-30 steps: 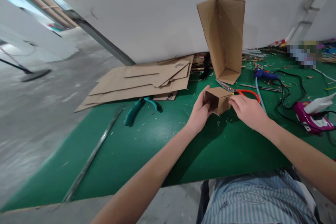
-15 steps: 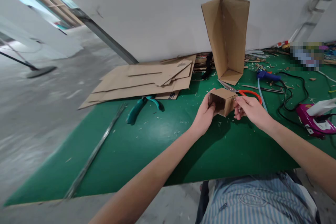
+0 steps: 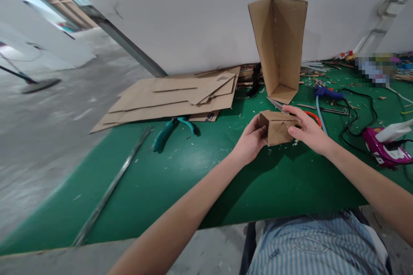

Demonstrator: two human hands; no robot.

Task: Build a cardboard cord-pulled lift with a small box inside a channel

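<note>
A small folded cardboard box (image 3: 278,132) is held above the green table between both hands. My left hand (image 3: 253,139) grips its left side, with the fingertips partly inside or behind the edge. My right hand (image 3: 306,131) pinches its right end, thumb on the near face and fingers over the top. Behind the box lie scissors with orange handles (image 3: 312,116), partly covered by my right hand. A tall open cardboard piece (image 3: 284,47) stands upright just beyond them.
Flat cardboard sheets (image 3: 167,99) lie at the back left, with teal pliers (image 3: 167,134) before them. A bundle of thin wires (image 3: 112,189) lies on the green table (image 3: 180,189). At right are a blue glue gun (image 3: 328,93), black cable and magenta device (image 3: 383,148).
The small box has turned, so its opening shows less and a side face shows more. My right hand has moved from its edge to grip over its top and near face.
</note>
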